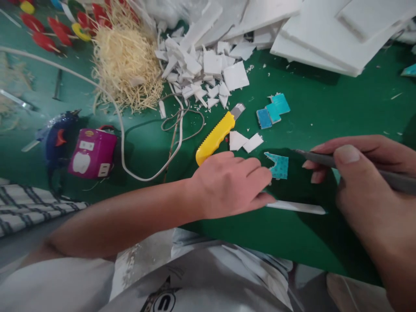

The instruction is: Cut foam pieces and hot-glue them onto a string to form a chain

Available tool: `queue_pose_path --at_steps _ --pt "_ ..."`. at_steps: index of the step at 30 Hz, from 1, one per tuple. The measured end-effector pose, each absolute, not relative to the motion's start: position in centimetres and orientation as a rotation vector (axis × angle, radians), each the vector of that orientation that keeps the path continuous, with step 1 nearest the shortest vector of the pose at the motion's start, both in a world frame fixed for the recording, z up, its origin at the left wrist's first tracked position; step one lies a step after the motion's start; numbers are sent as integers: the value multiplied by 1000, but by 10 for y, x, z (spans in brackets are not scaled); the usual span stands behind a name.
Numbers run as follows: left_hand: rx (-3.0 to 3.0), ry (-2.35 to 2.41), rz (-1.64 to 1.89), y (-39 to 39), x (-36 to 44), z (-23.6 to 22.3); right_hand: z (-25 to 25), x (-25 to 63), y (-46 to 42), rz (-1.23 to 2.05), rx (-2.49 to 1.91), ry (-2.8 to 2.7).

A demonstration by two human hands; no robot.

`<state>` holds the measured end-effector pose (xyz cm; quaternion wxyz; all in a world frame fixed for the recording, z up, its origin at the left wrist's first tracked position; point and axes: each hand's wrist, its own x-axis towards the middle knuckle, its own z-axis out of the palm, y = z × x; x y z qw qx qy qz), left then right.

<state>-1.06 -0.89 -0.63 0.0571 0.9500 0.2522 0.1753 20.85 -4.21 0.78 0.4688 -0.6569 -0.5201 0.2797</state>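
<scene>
My left hand [232, 184] rests on the green table, fingers curled together over a thin white strip [297, 207] that sticks out to the right. Its fingertips touch a small turquoise foam piece [278, 166] with a notched edge. My right hand [364, 182] is closed round a slim grey knife [325, 159], thumb on top, the blade tip pointing left toward the turquoise piece. A yellow utility knife [217, 135] lies just beyond my left hand.
Two white foam squares [245, 141] and blue-turquoise blocks [272, 111] lie past the cutter. Behind are white foam scraps [201, 69], large foam sheets [328, 34], a straw pile [126, 65], a purple power strip [92, 152], a blue glue gun [56, 138] and cables.
</scene>
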Motion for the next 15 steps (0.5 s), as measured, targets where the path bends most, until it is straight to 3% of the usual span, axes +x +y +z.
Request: queue_pose_path --at_steps 15 --pt "2952 515 516 -8 -11 -8 14 202 -48 646 -1767 -1259"
